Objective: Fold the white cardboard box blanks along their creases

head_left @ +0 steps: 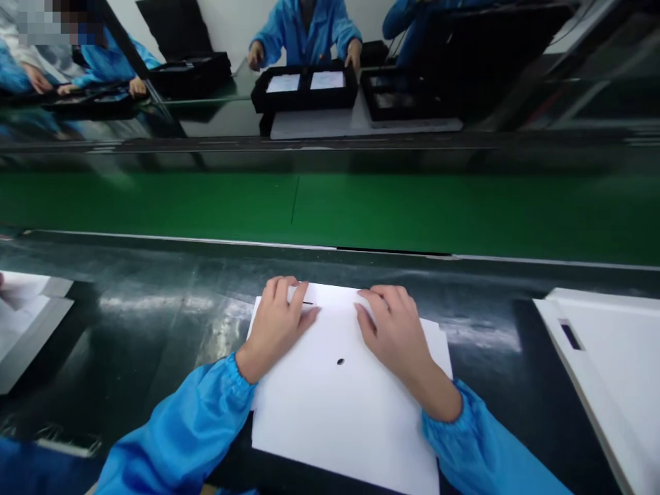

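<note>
At lower centre, left hand (281,316) and right hand (396,328) curl over white sheets (345,419), whether pinching unclear; uneven pressure could skew them.

Shiny blue sleeves (180,426); gathered elastic cuffs (241,375); bare fingers (298,297)

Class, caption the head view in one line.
Left hand and right hand on white sheets over a dark workbench, green strip beyond.

On your worktop (155,330), sheets (340,419) lie lower centre, a tray (623,371) at lower right; behind, the conveyor belt (412,210) crosses mid-frame.
</note>
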{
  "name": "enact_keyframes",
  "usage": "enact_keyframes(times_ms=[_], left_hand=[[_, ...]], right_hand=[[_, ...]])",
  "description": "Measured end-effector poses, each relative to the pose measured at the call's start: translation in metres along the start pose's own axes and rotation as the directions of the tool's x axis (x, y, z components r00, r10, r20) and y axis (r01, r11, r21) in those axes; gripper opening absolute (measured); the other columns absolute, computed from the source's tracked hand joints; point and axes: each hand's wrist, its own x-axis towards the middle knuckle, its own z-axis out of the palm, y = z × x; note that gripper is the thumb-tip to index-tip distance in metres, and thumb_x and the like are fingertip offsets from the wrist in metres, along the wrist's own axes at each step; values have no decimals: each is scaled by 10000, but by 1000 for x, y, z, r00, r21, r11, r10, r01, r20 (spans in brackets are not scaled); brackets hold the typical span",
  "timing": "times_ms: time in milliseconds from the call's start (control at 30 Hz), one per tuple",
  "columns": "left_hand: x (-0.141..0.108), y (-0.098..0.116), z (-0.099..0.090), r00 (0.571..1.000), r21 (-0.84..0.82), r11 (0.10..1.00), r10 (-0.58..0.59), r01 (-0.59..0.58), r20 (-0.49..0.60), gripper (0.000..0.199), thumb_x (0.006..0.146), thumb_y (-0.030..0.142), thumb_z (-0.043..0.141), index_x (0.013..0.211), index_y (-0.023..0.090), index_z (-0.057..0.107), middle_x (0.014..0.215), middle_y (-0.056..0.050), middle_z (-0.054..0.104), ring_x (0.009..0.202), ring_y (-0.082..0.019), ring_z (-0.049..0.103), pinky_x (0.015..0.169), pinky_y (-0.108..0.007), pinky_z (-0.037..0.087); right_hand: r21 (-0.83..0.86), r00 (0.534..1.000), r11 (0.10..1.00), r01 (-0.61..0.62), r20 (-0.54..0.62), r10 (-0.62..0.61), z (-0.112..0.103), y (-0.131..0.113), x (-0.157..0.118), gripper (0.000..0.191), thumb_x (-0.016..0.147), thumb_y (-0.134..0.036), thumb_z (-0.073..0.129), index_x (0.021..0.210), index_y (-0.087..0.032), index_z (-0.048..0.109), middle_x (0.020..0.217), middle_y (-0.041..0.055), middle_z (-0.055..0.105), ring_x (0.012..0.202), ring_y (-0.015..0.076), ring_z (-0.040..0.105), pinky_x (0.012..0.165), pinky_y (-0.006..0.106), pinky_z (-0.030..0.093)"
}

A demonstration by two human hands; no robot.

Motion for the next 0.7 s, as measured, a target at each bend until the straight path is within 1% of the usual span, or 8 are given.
enact_keyframes(times_ms=[67, 133, 233, 300, 367, 467, 600, 700], left_hand=[[1, -1, 0, 1000, -14, 1000, 10, -10, -18, 531, 973, 472, 717, 1361, 145, 559, 1268, -219, 562, 1171, -375, 516, 929, -557, 576], [1, -1, 0, 999, -27, 999, 17, -18, -30, 577, 950, 487, 745, 1381, 160, 545, 1273, -214, 542, 1181, -379, 503, 938, -566, 567], [1, 0, -2, 999, -32, 999, 18, -19, -34, 556, 957, 452, 743, 1392, 175, 536, 1281, -214, 532, 1216, -392, 480, 958, -593, 557], [1, 1, -2, 999, -23, 999, 29, -30, -38, 537, 968, 444, 729, 1385, 166, 535, 1303, -225, 531, 1245, -406, 466, 979, -614, 550], [1, 1, -2, 999, -19, 999, 39, -40, -38, 525, 973, 437, 722, 1376, 156, 534, 1333, -236, 535, 1266, -415, 459, 997, -625, 546], [2, 1, -1, 999, -32, 998, 45, -46, -22, 517, 969, 409, 732, 1362, 137, 534, 1366, -247, 550, 1284, -417, 463, 1004, -611, 557], [2, 1, 0, 999, -21, 998, 50, -51, -21, 504, 974, 392, 728, 1344, 100, 550, 1378, -264, 571, 1304, -421, 479, 1028, -592, 557], [1, 0, 1, 999, -17, 999, 51, -51, -14, 494, 986, 385, 711, 1360, 103, 553, 1381, -260, 588, 1317, -419, 496, 1039, -592, 555]], right_hand=[[18, 1000, 1000, -8, -6, 8, 0, 0, 0, 242, 1042, -246, 551, 1251, -166, 644, 1144, 147, 603, 1046, 304, 528, 856, 450, 440], [46, 1000, 999, -11, -9, 11, 0, 1, 1, 259, 1039, -262, 568, 1268, -165, 643, 1168, 155, 597, 1065, 311, 515, 871, 470, 444], [63, 1000, 998, -3, -8, 4, -2, 0, 2, 243, 1035, -286, 599, 1235, -156, 648, 1175, 158, 608, 1100, 327, 488, 876, 474, 430], [32, 1000, 999, 7, -10, -7, -3, -1, 2, 241, 1036, -295, 606, 1221, -148, 653, 1179, 160, 622, 1112, 334, 483, 879, 475, 417], [-5, 1000, 1000, 19, -12, -19, -5, -2, 2, 231, 1041, -278, 597, 1218, -144, 663, 1177, 158, 638, 1115, 330, 501, 887, 476, 413], [-28, 999, 999, 25, -22, -26, -6, -3, 1, 227, 1048, -229, 569, 1232, -151, 677, 1152, 142, 665, 1099, 307, 555, 879, 454, 426], [-50, 996, 998, 35, -75, -39, -8, -5, 2, 221, 1043, -195, 570, 1225, -159, 688, 1122, 125, 698, 1022, 270, 608, 836, 416, 434], [-33, 992, 997, 66, -109, -70, -10, -6, 4, 220, 1028, -154, 583, 1225, -165, 681, 1135, 112, 725, 1066, 269, 627, 888, 415, 449]])
